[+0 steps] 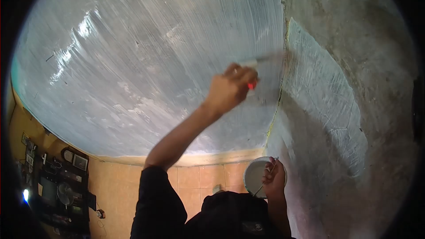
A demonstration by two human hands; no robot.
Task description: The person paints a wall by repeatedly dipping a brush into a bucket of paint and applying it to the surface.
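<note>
The brush (pixel 259 63) is smeared by motion, its bristles only a pale streak, and most of its handle is hidden inside the left hand (pixel 231 89) (a red bit shows below the fingers). The right hand (pixel 273 179) covers part of the pail (pixel 253 175), whose lower edge is lost behind dark clothing (pixel 230 217); what it holds cannot be told. Things on the shelves (pixel 62 186) at lower left are too small and dim to name.

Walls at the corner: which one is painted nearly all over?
The left wall, streaked with pale paint across its whole face. The right wall carries only a painted band beside the corner; the rest is bare grey.
</note>
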